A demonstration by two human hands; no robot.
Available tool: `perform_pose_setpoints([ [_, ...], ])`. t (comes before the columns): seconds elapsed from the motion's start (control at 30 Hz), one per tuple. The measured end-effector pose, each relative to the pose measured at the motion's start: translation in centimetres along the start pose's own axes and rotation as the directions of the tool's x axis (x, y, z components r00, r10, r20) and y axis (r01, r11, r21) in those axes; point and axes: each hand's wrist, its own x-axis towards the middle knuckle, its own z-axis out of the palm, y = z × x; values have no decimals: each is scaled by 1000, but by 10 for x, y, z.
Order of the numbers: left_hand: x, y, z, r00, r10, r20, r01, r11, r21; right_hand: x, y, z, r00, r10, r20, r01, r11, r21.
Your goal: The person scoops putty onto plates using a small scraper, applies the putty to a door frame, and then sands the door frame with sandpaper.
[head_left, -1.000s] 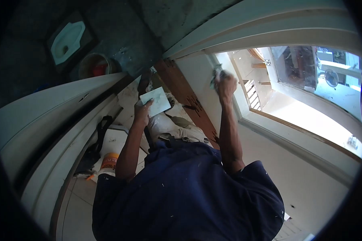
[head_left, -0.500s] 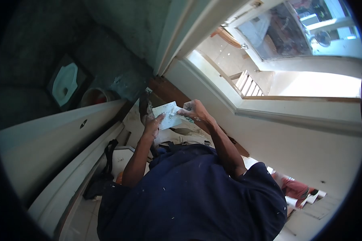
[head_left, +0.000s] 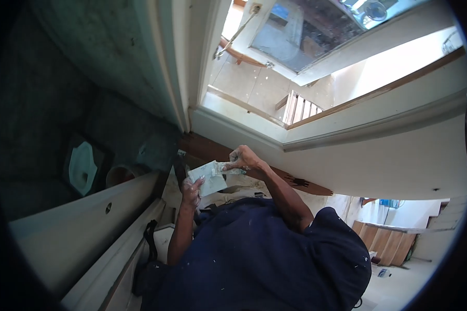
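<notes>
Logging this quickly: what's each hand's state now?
Left hand: closed on the pale board.
Right hand: fingers curled at the board; grip can't be told.

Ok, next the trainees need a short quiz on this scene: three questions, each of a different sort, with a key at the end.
1. Multiple choice: what does the left hand hold?
A) a red paintbrush
B) a pale, flat, four-sided board
C) a coil of black cable

2. True or false: the right hand is close to the board's edge, not at the dark blue cloth shirt.

3. Fill the gap: in the picture, the white ceramic toilet pan lies on the ____ side of both hands.

Key: 1 B; 2 true; 3 left.
</notes>
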Motion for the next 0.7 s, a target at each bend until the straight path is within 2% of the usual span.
perform_pose_setpoints([
  [0.07,0,5,2,998,16,-56,-19,999,-41,-5,7,-9,998,-7,-60,6,1000,-15],
  [0.1,-1,13,7,999,18,-39,-19,999,-34,-8,9,-16,990,-87,-108,67,982,-178],
  [0.17,-3,32,13,991,79,-110,-87,994,-67,-16,16,-26,985,-41,-165,14,987,-161],
  [0.2,0,34,6,991,87,-101,-93,994,-59,-19,21,-28,979,11,-202,-41,989,-144],
  [0.27,14,38,-9,974,145,-172,-137,989,57,-20,37,-30,971,-35,-238,-17,977,-212],
  [0.33,20,51,0,973,173,-153,-168,985,43,-24,40,-31,969,64,-237,-89,991,-101],
  [0.4,26,53,-8,975,98,-198,-94,995,32,-28,40,-27,965,57,-256,-71,996,-47],
  [0.47,34,48,-9,974,107,-201,-105,994,22,-30,38,-23,961,60,-269,-58,998,17],
  [0.6,44,34,0,975,95,-203,-89,995,40,-37,26,-29,968,155,-195,-121,977,177],
  [0.67,45,31,12,958,120,-261,-64,975,212,-38,28,-29,950,42,-310,19,981,192],
  [0.7,43,33,28,958,156,-240,-114,977,178,-43,11,-36,936,-44,-350,79,993,86],
])
